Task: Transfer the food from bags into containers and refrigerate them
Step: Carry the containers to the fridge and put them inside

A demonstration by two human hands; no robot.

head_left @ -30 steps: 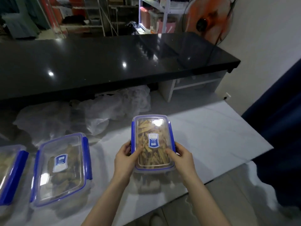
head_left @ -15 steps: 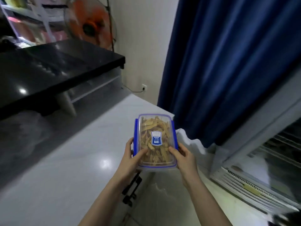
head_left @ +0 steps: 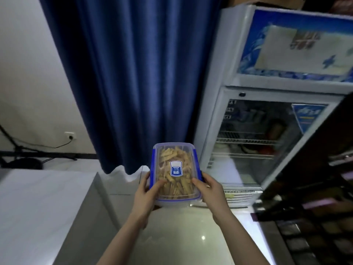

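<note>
The container [head_left: 175,175] sits between both hands, curtain [head_left: 133,83] behind, fridge [head_left: 267,121] to its right.

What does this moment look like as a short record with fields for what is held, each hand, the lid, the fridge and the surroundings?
held: clear container of yellowish food strips
left hand: grips the container's left side, thumb on the lid
right hand: grips its right side, thumb on the lid
lid: on, blue side clips down
fridge: glass-fronted, ahead to the right, wire shelves with items inside; whether the door is open is unclear
surroundings: blue curtain behind the container, white counter at left
</note>
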